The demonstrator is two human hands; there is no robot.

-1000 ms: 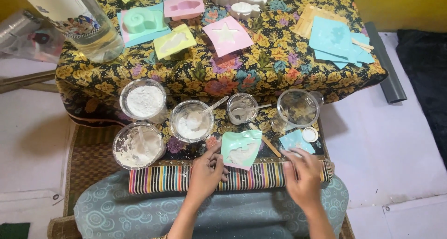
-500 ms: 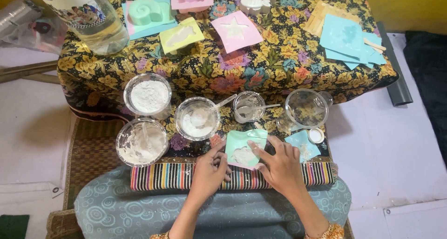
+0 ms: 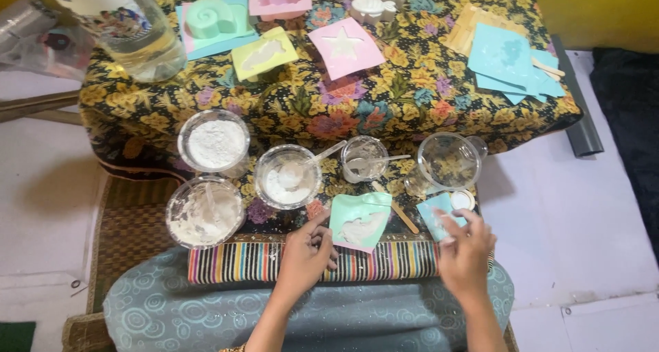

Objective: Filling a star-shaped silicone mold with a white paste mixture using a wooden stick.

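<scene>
My left hand (image 3: pixel 307 254) rests at the left edge of a mint-green mould (image 3: pixel 360 221) filled with white plaster; its fingers touch the mould's side. My right hand (image 3: pixel 465 248) hovers over a small light-blue mould (image 3: pixel 434 212) to the right, fingers spread, holding nothing that I can see. A wooden stick (image 3: pixel 397 207) lies between the two moulds. Behind them stand bowls of white powder (image 3: pixel 215 143), white paste (image 3: pixel 288 177) and a third messy bowl (image 3: pixel 204 211).
A small glass with a spoon (image 3: pixel 364 159) and an empty clear beaker (image 3: pixel 449 162) stand beside the bowls. Coloured moulds (image 3: pixel 343 47) and a blue stack (image 3: pixel 511 60) lie on the floral cloth (image 3: pixel 412 105). A big bottle (image 3: pixel 130 26) stands far left.
My right hand has moved from the green mould to the right, over the small blue mould. My left hand stays at the green mould's left edge.
</scene>
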